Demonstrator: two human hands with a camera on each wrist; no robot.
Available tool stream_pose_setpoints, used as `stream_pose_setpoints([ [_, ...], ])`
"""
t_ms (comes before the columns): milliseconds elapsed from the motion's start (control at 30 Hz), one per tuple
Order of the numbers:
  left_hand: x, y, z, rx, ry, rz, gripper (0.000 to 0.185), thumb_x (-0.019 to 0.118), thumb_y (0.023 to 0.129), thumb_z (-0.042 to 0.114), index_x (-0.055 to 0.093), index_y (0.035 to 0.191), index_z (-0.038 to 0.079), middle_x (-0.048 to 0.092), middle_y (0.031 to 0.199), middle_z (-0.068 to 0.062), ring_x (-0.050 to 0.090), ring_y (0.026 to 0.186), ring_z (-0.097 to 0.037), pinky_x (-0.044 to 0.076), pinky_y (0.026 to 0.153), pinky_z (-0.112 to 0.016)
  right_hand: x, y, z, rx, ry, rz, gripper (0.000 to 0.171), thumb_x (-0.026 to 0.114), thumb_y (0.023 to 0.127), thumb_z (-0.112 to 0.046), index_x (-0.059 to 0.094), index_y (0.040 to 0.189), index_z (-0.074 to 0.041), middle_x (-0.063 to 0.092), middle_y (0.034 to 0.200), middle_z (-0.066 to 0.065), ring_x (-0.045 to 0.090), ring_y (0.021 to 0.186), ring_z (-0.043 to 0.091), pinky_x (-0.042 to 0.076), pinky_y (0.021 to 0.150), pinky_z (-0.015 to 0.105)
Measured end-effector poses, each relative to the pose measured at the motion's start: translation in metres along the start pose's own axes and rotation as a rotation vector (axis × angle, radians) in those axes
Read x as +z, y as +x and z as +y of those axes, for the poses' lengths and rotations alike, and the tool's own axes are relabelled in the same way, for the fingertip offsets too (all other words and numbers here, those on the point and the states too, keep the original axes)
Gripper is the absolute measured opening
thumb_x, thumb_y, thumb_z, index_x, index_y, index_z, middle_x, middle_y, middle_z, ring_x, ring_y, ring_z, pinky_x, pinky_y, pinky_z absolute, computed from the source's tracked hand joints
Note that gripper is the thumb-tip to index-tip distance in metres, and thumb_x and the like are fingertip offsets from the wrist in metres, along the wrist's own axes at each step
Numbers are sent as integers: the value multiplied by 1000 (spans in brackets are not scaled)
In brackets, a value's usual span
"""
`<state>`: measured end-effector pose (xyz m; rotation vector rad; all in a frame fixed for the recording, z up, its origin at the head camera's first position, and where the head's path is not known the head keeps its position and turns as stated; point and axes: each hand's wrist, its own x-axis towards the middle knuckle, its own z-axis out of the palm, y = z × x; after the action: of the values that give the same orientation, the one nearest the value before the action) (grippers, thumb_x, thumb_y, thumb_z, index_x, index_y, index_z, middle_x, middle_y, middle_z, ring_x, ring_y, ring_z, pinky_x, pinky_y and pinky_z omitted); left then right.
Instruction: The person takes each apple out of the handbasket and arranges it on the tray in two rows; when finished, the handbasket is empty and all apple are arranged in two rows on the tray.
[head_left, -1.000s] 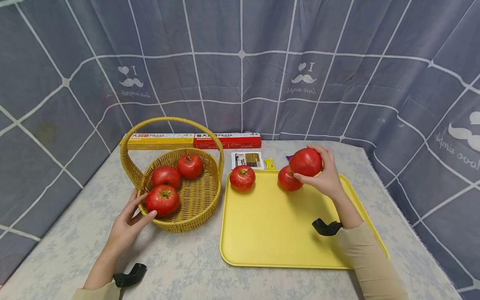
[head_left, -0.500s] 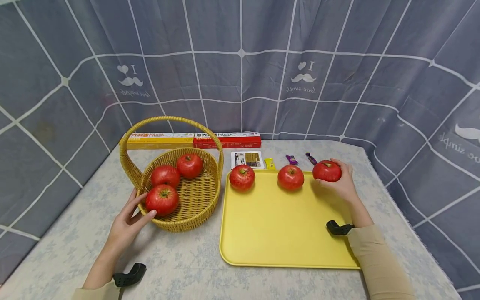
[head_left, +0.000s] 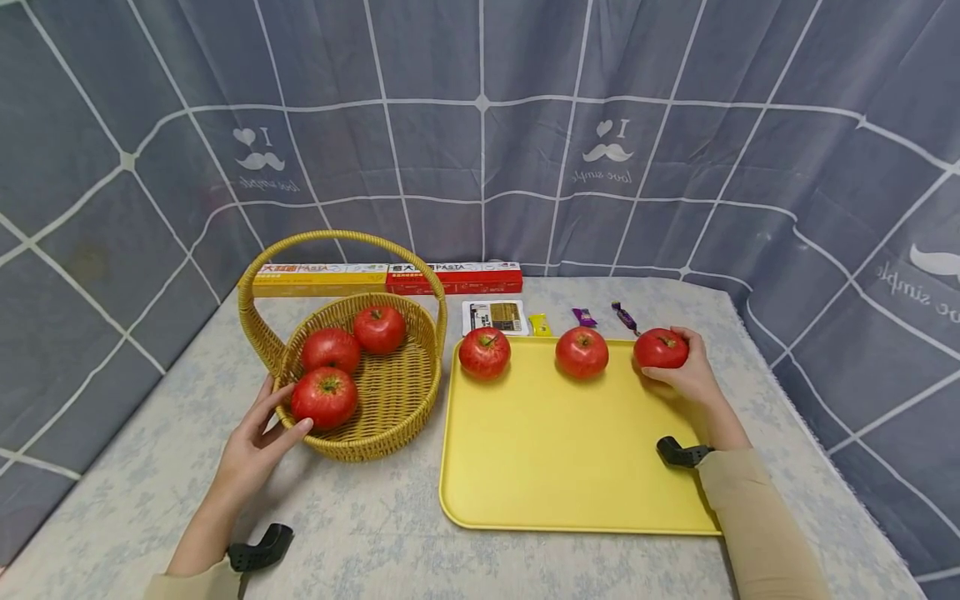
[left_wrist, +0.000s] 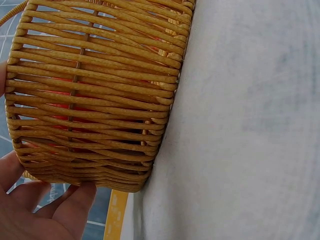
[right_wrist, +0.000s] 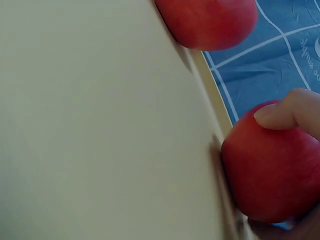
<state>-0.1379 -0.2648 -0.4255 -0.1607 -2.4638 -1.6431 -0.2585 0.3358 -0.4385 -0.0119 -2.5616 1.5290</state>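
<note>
My right hand (head_left: 692, 377) grips a red apple (head_left: 660, 348) at the far right corner of the yellow tray (head_left: 570, 450); in the right wrist view the thumb lies across the apple (right_wrist: 272, 165). Along the tray's back edge sit two more apples, one at the left corner (head_left: 484, 353) and one in the middle (head_left: 581, 352). On the left stands a woven basket (head_left: 390, 400) with a tall handle and three apples inside. My left hand (head_left: 258, 446) holds its near left rim, thumb by the nearest apple (head_left: 325, 398). The left wrist view shows fingers (left_wrist: 75, 210) against the basket's wall.
Behind the basket lie a yellow pasta box (head_left: 318, 282) and a red pasta box (head_left: 454, 280). Back of the tray are a flat packaged snack (head_left: 495, 317), a yellow wrapped candy (head_left: 540, 325) and two purple wrapped candies (head_left: 584, 317). A patterned curtain (head_left: 480, 150) hangs behind the table.
My right hand has carried its apple rightward and down from above the middle apple to the tray's far right corner. The left hand and basket stay in place.
</note>
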Motion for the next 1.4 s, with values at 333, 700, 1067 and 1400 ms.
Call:
stream_pose_setpoints([
  [333, 0, 0, 0, -9, 1, 3, 60, 62, 92, 13, 35, 144, 3, 2, 158, -4, 15, 141, -15, 35, 88, -3, 7, -5, -49, -36, -165, 183, 87, 76, 79, -27, 23, 143, -3, 25, 143, 24, 23, 132, 41, 29, 102, 61],
  [700, 0, 1, 1, -22, 5, 3, 61, 62, 92, 15, 34, 145, 4, 2, 158, -3, 14, 141, -23, 34, 88, -2, 80, -19, -181, -383, 204, 119, 50, 67, 87, -9, 42, 128, 2, 49, 126, 14, 53, 113, 28, 44, 96, 42],
  [1067, 0, 0, 0, -31, -8, -5, 62, 63, 92, 16, 34, 145, 5, 1, 158, -2, 14, 141, -26, 34, 88, -3, 201, -43, -247, -556, 275, -360, 41, 67, 86, -3, 48, 123, 1, 53, 122, 15, 59, 102, 29, 51, 84, 36],
  [1400, -1, 0, 0, -22, 16, -12, 62, 62, 92, 17, 33, 146, 6, 1, 157, -2, 16, 139, -33, 34, 87, -2, 288, -43, -240, -576, 62, -723, 60, 72, 83, -19, 42, 134, -9, 44, 133, 11, 50, 115, 18, 46, 88, 21],
])
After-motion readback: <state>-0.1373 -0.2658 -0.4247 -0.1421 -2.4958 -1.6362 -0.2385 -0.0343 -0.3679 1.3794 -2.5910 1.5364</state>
